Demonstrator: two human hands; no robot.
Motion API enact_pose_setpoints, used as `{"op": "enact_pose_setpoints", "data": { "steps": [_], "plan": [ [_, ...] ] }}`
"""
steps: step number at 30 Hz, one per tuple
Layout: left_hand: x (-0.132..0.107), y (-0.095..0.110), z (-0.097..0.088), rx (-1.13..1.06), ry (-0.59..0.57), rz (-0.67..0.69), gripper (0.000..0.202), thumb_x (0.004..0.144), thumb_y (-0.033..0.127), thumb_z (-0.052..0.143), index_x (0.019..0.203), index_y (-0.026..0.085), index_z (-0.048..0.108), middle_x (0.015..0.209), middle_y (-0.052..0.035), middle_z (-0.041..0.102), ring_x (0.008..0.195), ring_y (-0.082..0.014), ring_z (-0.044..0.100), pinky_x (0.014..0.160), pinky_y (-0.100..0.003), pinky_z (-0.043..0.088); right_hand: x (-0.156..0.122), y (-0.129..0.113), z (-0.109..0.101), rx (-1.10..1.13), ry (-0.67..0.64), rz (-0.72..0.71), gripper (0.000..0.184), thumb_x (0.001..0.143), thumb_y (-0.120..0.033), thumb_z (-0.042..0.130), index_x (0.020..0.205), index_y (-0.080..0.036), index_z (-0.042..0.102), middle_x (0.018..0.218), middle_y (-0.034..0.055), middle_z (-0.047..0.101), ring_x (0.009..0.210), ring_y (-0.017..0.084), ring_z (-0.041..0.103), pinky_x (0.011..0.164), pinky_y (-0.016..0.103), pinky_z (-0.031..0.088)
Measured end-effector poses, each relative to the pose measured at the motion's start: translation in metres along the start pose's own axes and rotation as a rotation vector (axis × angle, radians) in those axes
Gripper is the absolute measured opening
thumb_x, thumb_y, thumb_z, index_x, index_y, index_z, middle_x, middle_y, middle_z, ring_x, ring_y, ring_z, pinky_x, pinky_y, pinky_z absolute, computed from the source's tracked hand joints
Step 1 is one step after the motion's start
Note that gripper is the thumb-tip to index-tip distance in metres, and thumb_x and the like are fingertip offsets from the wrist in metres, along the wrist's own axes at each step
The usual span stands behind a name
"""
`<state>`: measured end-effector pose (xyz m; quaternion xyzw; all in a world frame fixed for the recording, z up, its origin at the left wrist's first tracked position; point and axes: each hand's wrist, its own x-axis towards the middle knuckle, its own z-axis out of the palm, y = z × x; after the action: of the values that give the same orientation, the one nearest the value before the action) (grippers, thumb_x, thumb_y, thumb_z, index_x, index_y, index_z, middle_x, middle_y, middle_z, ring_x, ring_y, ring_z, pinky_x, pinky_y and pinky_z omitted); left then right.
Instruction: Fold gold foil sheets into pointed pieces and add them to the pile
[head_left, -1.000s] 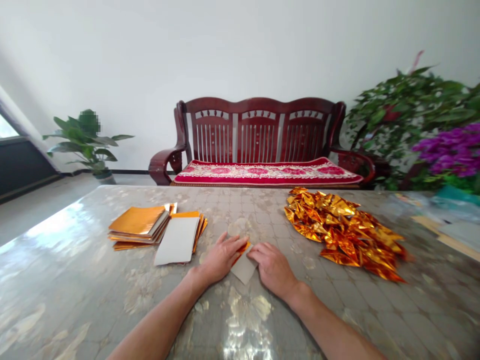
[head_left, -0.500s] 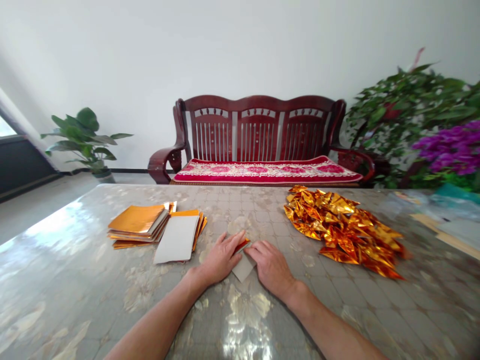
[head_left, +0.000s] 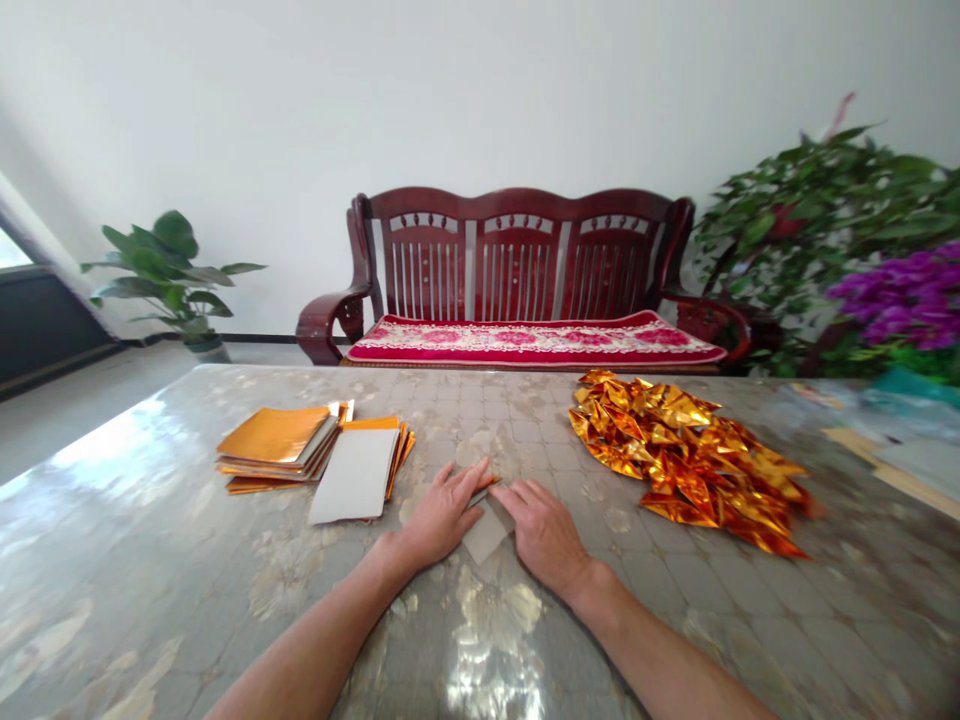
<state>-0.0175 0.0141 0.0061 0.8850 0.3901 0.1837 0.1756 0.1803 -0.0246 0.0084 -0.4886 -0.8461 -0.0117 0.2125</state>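
A small sheet of foil paper (head_left: pixel 484 533), its grey backing up, lies turned cornerwise on the table in front of me. Its far edge is folded over, and only a sliver of orange foil shows there. My left hand (head_left: pixel 442 512) holds the sheet's left side, fingers laid over the fold and thumb on the grey face. From the right, my right hand (head_left: pixel 546 525) has its curled fingers on the fold, the fingertips close to those of the left. Both hands partly cover the paper.
Stacks of gold foil sheets (head_left: pixel 274 437) and a grey-backed pile (head_left: pixel 354 477) lie left. A heap of folded gold foil pieces (head_left: pixel 679 455) sits right, with plastic bags (head_left: pixel 900 410) beyond. A wooden bench (head_left: pixel 517 260) stands behind the patterned table (head_left: pixel 225 600).
The orange strip at the sheet's far edge has been pressed down flatter and shows less. My right fingertips have shifted slightly left along the fold; the left hand has hardly moved.
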Motion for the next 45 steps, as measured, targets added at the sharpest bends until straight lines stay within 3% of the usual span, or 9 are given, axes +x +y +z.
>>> {"op": "enact_pose_setpoints", "data": {
  "steps": [11, 14, 17, 19, 22, 27, 30, 35, 45],
  "plan": [
    [0.001, -0.002, 0.002, -0.018, 0.013, -0.007, 0.075, 0.091, 0.019, 0.053, 0.153, 0.028, 0.012, 0.143, -0.0066, 0.055, 0.134, -0.0187, 0.046, 0.12, -0.05, 0.021, 0.003, -0.002, 0.002, -0.06, -0.024, -0.013, 0.016, 0.095, -0.014, 0.051, 0.095, -0.02, 0.066, 0.097, 0.0048, 0.061, 0.093, 0.019, 0.053, 0.083, 0.031, 0.042],
    [-0.001, -0.002, -0.001, 0.034, 0.125, 0.006, 0.075, 0.086, 0.027, 0.063, 0.15, 0.024, 0.024, 0.146, -0.0111, 0.05, 0.135, -0.0246, 0.044, 0.116, -0.05, 0.029, 0.005, -0.003, 0.002, -0.069, -0.021, -0.043, 0.014, 0.095, -0.014, 0.051, 0.099, -0.019, 0.065, 0.109, 0.0062, 0.062, 0.1, 0.02, 0.052, 0.086, 0.032, 0.042],
    [-0.008, 0.006, -0.008, 0.073, 0.276, 0.074, 0.05, 0.089, 0.034, 0.062, 0.136, 0.022, 0.048, 0.137, -0.011, 0.057, 0.127, -0.0251, 0.051, 0.107, -0.044, 0.04, 0.006, -0.004, 0.001, -0.095, -0.051, -0.054, 0.015, 0.093, -0.012, 0.052, 0.1, -0.019, 0.063, 0.107, 0.0061, 0.064, 0.099, 0.022, 0.052, 0.082, 0.033, 0.041],
    [-0.015, 0.017, -0.01, 0.051, 0.273, 0.167, 0.026, 0.097, 0.028, 0.048, 0.12, 0.023, 0.06, 0.119, -0.007, 0.067, 0.111, -0.0186, 0.06, 0.099, -0.035, 0.046, 0.007, -0.005, 0.0, -0.12, -0.075, -0.035, 0.017, 0.092, -0.01, 0.052, 0.099, -0.02, 0.063, 0.1, 0.005, 0.065, 0.097, 0.022, 0.053, 0.079, 0.033, 0.04],
    [-0.024, 0.034, -0.009, 0.066, 0.153, 0.289, 0.024, 0.099, 0.024, 0.041, 0.108, 0.023, 0.064, 0.102, -0.0039, 0.07, 0.094, -0.0158, 0.063, 0.089, -0.029, 0.049, 0.008, -0.008, -0.002, -0.157, -0.097, 0.001, 0.014, 0.09, -0.011, 0.054, 0.092, -0.021, 0.063, 0.094, 0.0046, 0.065, 0.091, 0.022, 0.053, 0.076, 0.033, 0.039],
    [-0.025, 0.048, -0.003, 0.198, 0.079, 0.022, 0.029, 0.089, 0.034, 0.061, 0.116, 0.023, 0.057, 0.119, -0.0067, 0.063, 0.11, -0.0233, 0.058, 0.097, -0.037, 0.046, 0.006, -0.004, -0.013, -0.158, -0.115, 0.055, 0.014, 0.091, -0.011, 0.053, 0.093, -0.02, 0.065, 0.096, 0.0058, 0.067, 0.093, 0.021, 0.056, 0.079, 0.033, 0.04],
    [-0.023, 0.046, -0.003, 0.279, 0.016, -0.092, 0.031, 0.087, 0.034, 0.064, 0.115, 0.024, 0.055, 0.12, -0.0066, 0.062, 0.111, -0.025, 0.058, 0.095, -0.038, 0.046, 0.001, 0.004, -0.022, -0.089, -0.146, 0.0, 0.015, 0.091, -0.019, 0.059, 0.104, -0.021, 0.066, 0.106, 0.0055, 0.069, 0.102, 0.022, 0.057, 0.086, 0.033, 0.041],
    [-0.021, 0.046, -0.011, 0.321, -0.046, -0.102, 0.028, 0.086, 0.031, 0.065, 0.111, 0.024, 0.054, 0.112, -0.0058, 0.065, 0.108, -0.0257, 0.06, 0.093, -0.037, 0.045, -0.004, 0.012, -0.027, -0.089, -0.209, -0.1, 0.017, 0.09, -0.019, 0.061, 0.105, -0.021, 0.068, 0.12, 0.0053, 0.068, 0.103, 0.022, 0.06, 0.086, 0.034, 0.044],
    [-0.021, 0.05, -0.01, 0.31, 0.008, -0.126, 0.016, 0.083, 0.015, 0.057, 0.097, 0.022, 0.057, 0.098, -0.0041, 0.067, 0.097, -0.0231, 0.062, 0.09, -0.033, 0.046, 0.004, 0.004, -0.018, -0.2, -0.14, -0.043, 0.016, 0.092, -0.012, 0.052, 0.084, -0.018, 0.065, 0.085, 0.0047, 0.069, 0.084, 0.02, 0.06, 0.075, 0.031, 0.041]
  ]
}}
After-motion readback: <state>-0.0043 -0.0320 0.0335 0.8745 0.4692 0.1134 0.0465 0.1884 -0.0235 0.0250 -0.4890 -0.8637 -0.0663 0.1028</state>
